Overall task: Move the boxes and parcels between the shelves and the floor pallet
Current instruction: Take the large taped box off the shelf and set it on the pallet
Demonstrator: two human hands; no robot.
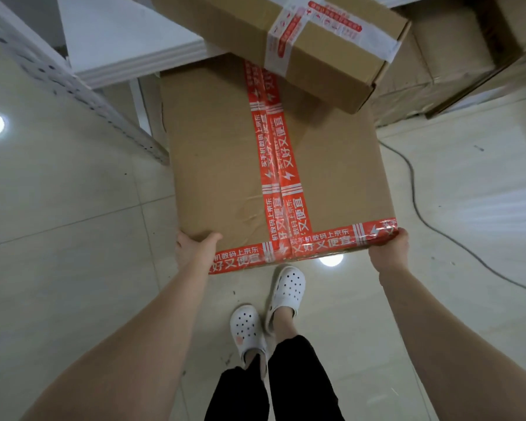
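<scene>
Left hand (195, 246) and right hand (389, 243) clamped the taped carton's (249, 165) near corners, seemingly mid-carry; stacked boxes (468, 62) far right remained unmoved.

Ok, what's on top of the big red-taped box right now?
A smaller cardboard box, bound in white and red tape, lies across the far end of the large box. It covers that end's top, so the contact beneath cannot be seen.

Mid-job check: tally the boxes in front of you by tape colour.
Red-taped box, gripped by left hand and right hand: 1
White-taped box, over its far end: 1
Stacked cartons at the far right: too blurred to count
Total counted: 2
</scene>
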